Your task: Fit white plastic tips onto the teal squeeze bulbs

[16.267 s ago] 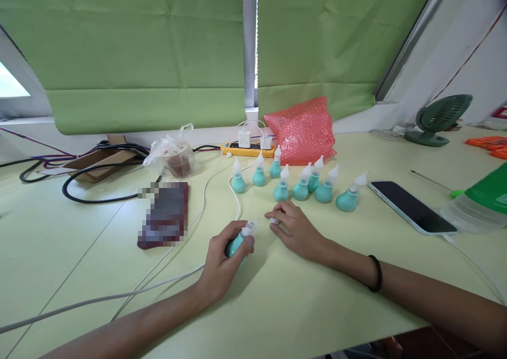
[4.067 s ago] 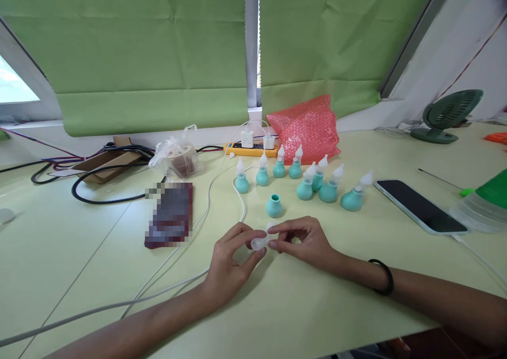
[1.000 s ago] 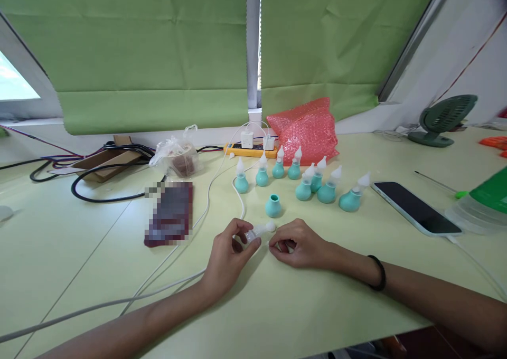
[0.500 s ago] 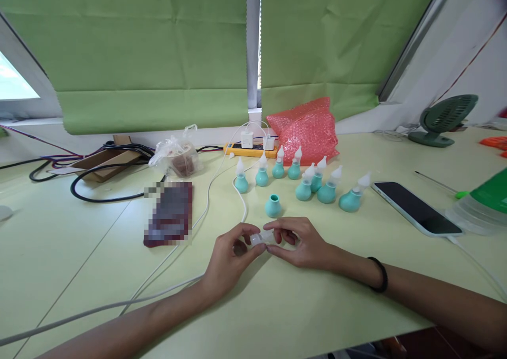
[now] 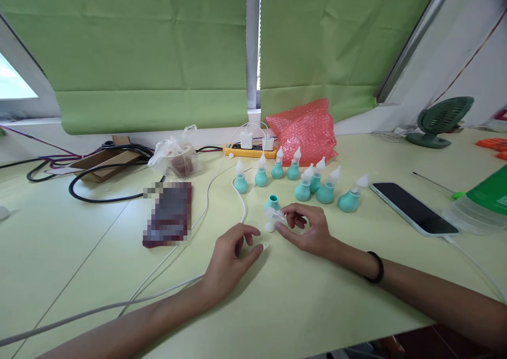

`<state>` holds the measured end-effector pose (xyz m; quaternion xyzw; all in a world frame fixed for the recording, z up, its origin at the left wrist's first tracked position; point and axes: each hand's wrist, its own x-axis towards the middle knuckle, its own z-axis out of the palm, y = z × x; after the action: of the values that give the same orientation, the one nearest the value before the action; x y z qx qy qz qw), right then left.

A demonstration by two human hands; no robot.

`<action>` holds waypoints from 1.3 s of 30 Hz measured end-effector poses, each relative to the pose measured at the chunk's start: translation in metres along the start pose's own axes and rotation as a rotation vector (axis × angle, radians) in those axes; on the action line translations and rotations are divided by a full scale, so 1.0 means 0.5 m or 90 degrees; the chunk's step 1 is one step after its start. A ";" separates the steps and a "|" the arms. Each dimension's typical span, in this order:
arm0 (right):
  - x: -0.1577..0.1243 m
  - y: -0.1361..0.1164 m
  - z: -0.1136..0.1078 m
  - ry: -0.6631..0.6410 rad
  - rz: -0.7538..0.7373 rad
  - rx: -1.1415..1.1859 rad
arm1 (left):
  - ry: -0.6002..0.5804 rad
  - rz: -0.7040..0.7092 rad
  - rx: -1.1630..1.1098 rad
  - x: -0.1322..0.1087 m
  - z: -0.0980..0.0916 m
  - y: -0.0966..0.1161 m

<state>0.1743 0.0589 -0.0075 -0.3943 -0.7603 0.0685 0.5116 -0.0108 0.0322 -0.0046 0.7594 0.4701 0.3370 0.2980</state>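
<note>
My right hand [image 5: 307,228] pinches a small clear plastic piece [image 5: 278,216] between thumb and fingers, just in front of an uncapped teal rubber bulb [image 5: 272,202]. A whitish round part [image 5: 270,226] shows right below the clear piece; whether the two are joined, I cannot tell. My left hand [image 5: 233,256] rests on the table with thumb and index finger apart. By its thumb tip is a small white piece [image 5: 265,246], perhaps touching it. Farther back stand several teal bulbs with clear, pointed nozzle tips [image 5: 325,191], such as nasal aspirators have.
A pixelated dark red object [image 5: 168,216] lies to the left, beside white cables [image 5: 206,206]. Behind are a yellow power strip [image 5: 237,150] and a pink bubble-wrap bag [image 5: 304,134]. A phone [image 5: 414,208], a plastic bottle [image 5: 485,203] and a green fan [image 5: 439,121] occupy the right.
My hands have separated. The right one has moved up and away with the clear piece, toward the uncapped bulb. My left hand has stayed in place and its fingers have let go.
</note>
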 end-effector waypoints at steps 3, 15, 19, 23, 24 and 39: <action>0.001 0.015 0.004 0.001 0.055 0.009 | -0.042 0.087 0.147 -0.005 0.004 -0.001; 0.002 0.031 0.011 -0.011 0.023 -0.068 | -0.113 0.140 0.350 -0.012 0.005 0.011; 0.005 0.036 0.002 0.012 -0.015 -0.086 | -0.122 0.142 0.377 -0.010 0.006 0.013; 0.010 0.044 -0.002 -0.006 -0.051 -0.082 | -0.136 0.146 0.411 -0.012 0.005 0.017; 0.011 0.047 -0.003 -0.010 -0.057 -0.082 | -0.140 0.145 0.416 -0.013 0.005 0.018; 0.013 0.055 -0.003 -0.160 0.017 -0.003 | -0.147 0.159 0.412 -0.015 0.006 0.014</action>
<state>0.1890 0.0817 -0.0161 -0.3936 -0.8133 0.1224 0.4106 -0.0072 0.0221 -0.0025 0.8988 0.4194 0.1170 0.0501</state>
